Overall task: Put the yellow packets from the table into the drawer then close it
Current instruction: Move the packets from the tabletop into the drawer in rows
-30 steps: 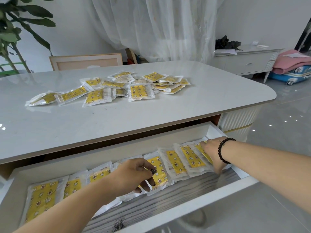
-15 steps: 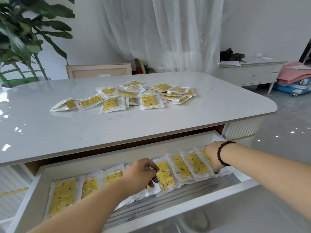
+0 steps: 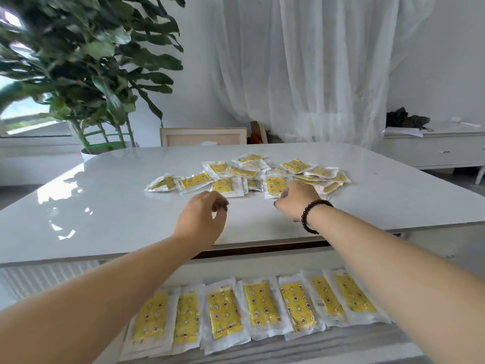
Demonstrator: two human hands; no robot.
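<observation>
Nearest the camera, the open drawer (image 3: 341,345) sits below the table's front edge, its floor grey and wood-grained. A row of yellow packets (image 3: 262,308) lies across it side by side, edges overlapping, each with its long axis running from the drawer front toward the table.

Above the drawer, the white glossy table (image 3: 105,214) has rounded corners and mirrors the window light on its left part. Both forearms reach over the table's front edge. The left hand (image 3: 203,219) hovers over bare tabletop, its fingers loosely curled and holding nothing; the closest packet of the pile lies just beyond its fingertips, apart from them. The right hand (image 3: 298,199), with a dark bead bracelet (image 3: 312,214) at the wrist, has its fingers curled at the near edge of a packet; whether it pinches that packet cannot be told.

Past the hands, toward the table's middle, the loose pile of packets (image 3: 249,172) is scattered, pointing in mixed directions, several overlapping.

Behind the table stand a pale chair back (image 3: 203,136), a large leafy plant (image 3: 86,61) to the left, sheer white curtains (image 3: 315,67), and a white sideboard (image 3: 441,148) to the right.
</observation>
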